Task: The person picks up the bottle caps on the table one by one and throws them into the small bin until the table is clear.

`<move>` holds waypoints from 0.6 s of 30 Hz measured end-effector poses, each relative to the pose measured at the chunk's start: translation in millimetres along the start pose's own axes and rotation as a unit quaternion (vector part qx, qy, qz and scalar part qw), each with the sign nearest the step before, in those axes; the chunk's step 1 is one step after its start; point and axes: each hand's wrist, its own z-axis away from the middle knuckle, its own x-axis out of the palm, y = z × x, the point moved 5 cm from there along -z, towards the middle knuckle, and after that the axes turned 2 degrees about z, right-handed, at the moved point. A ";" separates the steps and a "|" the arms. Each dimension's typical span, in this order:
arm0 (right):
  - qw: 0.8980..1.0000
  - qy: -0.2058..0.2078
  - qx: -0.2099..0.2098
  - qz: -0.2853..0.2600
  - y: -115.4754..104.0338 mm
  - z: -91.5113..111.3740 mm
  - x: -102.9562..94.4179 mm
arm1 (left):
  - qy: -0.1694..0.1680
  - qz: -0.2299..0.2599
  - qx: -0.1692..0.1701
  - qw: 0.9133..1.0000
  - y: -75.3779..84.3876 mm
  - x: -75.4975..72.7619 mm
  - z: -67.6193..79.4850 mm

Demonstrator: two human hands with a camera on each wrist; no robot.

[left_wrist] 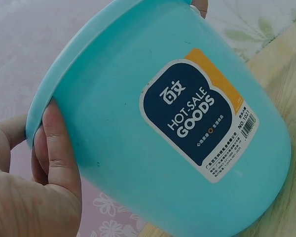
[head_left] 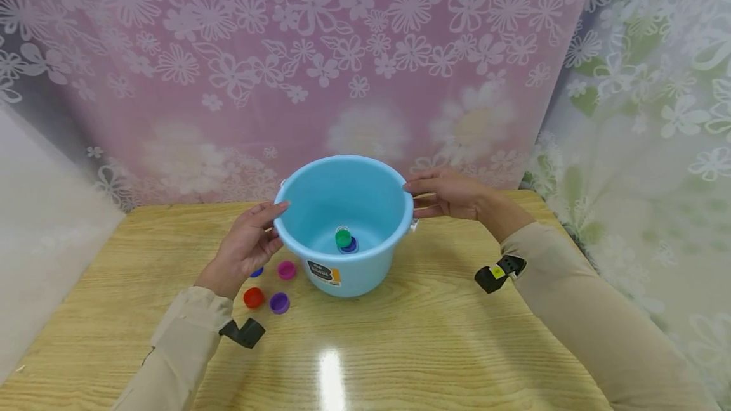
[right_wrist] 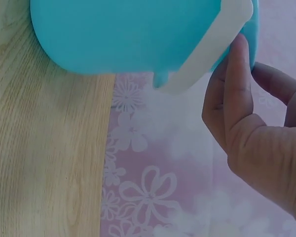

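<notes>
A light blue bucket (head_left: 348, 271) stands on the wooden table, with a label (left_wrist: 197, 118) on its side. Inside, on its floor, lie a green bottle cap (head_left: 343, 238) and a dark blue cap (head_left: 349, 247). My left hand (head_left: 244, 247) grips the left rim, thumb over the edge and fingers beneath it on the outer wall. On the opposite side my right hand (head_left: 448, 196) pinches the rim between thumb and fingers. The right wrist view shows the white handle (right_wrist: 207, 49) hanging down close to those fingers.
Left of the bucket lie a red cap (head_left: 254, 297), a purple cap (head_left: 279, 302), a pink cap (head_left: 287, 270) and a blue cap (head_left: 257, 272) partly behind the left hand. A pink floral curtain (head_left: 342, 94) hangs behind the table (head_left: 400, 347).
</notes>
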 end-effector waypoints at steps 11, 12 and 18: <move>0.999 0.024 -0.002 -0.036 6.6 -5.5 0.7 | -0.002 -0.001 0.004 1.000 0.2 2.5 0.5; 0.999 0.024 -0.001 -0.041 7.0 -6.0 0.9 | -0.001 0.001 0.004 1.000 0.3 2.3 0.4; 0.998 0.021 0.010 -0.055 7.8 -6.9 0.2 | 0.001 -0.002 0.001 1.000 0.5 2.2 -0.5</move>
